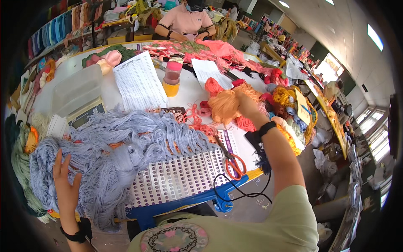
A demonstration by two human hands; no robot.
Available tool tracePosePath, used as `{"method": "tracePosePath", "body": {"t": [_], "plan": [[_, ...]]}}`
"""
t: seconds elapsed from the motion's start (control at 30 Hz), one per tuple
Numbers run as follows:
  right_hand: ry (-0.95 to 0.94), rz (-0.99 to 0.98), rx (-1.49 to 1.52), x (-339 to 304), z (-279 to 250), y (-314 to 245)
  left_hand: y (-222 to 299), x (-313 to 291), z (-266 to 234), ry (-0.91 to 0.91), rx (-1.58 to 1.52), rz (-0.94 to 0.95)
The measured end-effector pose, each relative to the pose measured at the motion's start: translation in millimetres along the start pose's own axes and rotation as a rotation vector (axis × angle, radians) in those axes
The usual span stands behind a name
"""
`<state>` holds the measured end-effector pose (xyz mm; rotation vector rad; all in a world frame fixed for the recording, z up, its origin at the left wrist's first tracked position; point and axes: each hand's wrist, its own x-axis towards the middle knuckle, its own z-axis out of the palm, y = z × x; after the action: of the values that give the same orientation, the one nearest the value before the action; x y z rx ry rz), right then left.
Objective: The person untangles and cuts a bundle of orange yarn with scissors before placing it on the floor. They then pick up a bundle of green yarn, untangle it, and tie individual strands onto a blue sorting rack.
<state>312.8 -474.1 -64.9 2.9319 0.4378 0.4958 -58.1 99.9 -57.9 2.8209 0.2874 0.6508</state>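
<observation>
My right hand is closed around a bundle of orange yarn above the middle of the table; its fingertips are partly hidden by the strands. My left hand, fingers spread, rests at the left end of a large heap of light blue yarn and grips nothing. Along the near table edge lie white strips with rows of purple-ringed holes, the blue strands lying over their far ends. A pair of scissors with red-orange handles lies to the right of the strips.
Beyond the blue heap are printed sheets, a clear plastic bin, a scale and a pink-lidded jar. Coloured yarn balls crowd the right side. A black cable hangs at the near edge. Across the table a person handles pink yarn.
</observation>
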Motion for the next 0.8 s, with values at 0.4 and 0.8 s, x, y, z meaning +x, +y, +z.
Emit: {"method": "tracePosePath", "body": {"t": [0.4, 0.8], "plan": [[0.646, -0.006, 0.877, 68, -313, 52, 62, 27, -12, 0.111, -0.653, 0.020], [0.630, -0.321, 0.663, 16, -385, -156, 202, 52, 22, -0.140, -1.265, 0.411]]}}
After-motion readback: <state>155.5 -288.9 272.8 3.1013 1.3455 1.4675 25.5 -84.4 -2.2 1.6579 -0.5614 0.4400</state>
